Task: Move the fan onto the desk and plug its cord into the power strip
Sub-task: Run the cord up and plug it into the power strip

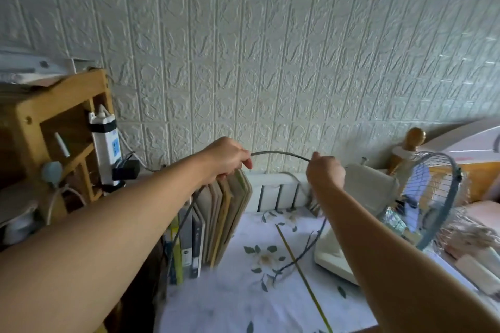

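Both hands are gripping the grey cord (281, 153) above the desk (243, 292), the left hand (227, 158) and right hand (326, 171) each clenching it, so it is arching side to side between them. The fan (378, 213) is standing upright at the desk's right side, its cage facing right. The power strip (104, 149) is hanging vertically on the wooden shelf (29, 119), left, well apart from the fan.

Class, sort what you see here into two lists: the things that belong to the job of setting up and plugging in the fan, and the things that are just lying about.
Belongs to the job:
fan
cord, gripped by the left hand and right hand
power strip
desk

Just lying about:
folders
wooden shelf
black adapter
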The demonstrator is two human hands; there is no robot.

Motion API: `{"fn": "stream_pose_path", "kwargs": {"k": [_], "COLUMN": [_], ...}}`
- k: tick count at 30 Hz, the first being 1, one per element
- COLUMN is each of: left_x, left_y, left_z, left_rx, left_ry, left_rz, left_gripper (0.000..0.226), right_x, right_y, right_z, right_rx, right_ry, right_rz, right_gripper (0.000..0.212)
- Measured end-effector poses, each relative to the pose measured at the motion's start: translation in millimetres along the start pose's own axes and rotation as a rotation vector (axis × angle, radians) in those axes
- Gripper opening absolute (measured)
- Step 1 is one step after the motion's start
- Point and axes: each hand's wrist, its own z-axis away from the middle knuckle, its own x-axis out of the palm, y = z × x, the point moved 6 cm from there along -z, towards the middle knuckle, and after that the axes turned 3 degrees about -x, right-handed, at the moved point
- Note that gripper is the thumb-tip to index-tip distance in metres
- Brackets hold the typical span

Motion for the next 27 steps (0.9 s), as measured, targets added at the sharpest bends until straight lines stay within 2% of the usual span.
{"fn": "stream_pose_path", "kwargs": {"k": [1, 2, 5, 7, 9, 13, 14, 17, 18, 21, 23, 25, 27], "left_x": [-8, -14, -20, -18, -19, -29, -31, -27, -26, -27, -36, -42, -41], "left_y": [-4, -7, -10, -7, -4, -7, -7, -5, -4, -4, -5, -9, -14], "left_z": [1, 2, 4, 7, 9, 10, 10, 9, 9, 7, 4, 1, 1], "left_rx": [0.007, 0.015, 0.045, 0.084, 0.123, 0.152, 0.153, 0.178, 0.193, 0.243, 0.242, 0.175, 0.06], "left_ry": [-0.011, -0.023, -0.048, -0.06, -0.089, -0.14, -0.143, -0.128, -0.122, -0.071, 0.062, 0.106, 0.023], "left_rz": [0.006, 0.013, 0.024, 0.013, 0.025, 0.058, 0.072, 0.077, 0.049, -0.201, -0.411, -0.355, -0.122], "left_gripper": [0.033, 0.032, 0.033, 0.034, 0.033, 0.031, 0.031, 0.031, 0.029, 0.014, 0.014, 0.012, 0.013], "right_x": [-7, -6, 31, 50, 53, 13, 10, 30, 36, 27, 19, 20, 27], "right_y": [8, 8, -31, -60, -71, -44, -42, -56, -60, -59, -50, -47, -49], "right_z": [2, 5, 30, 52, 59, 48, 49, 65, 66, 56, 53, 59, 68], "right_rx": [0.05, 0.06, -0.095, -0.179, -0.161, -0.013, -0.011, -0.044, -0.07, -0.087, -0.032, 0.053, 0.097], "right_ry": [0.047, 0.022, -0.269, -0.366, -0.331, -0.027, -0.046, -0.295, -0.316, -0.147, -0.119, -0.288, -0.501], "right_rz": [0.041, 0.038, -0.192, -0.223, -0.238, -0.119, -0.145, -0.335, -0.36, -0.314, -0.432, -0.604, -0.636], "right_gripper": [0.044, 0.044, 0.042, 0.045, 0.043, 0.04, 0.043, 0.053, 0.052, 0.046, 0.044, 0.042, 0.04]}}
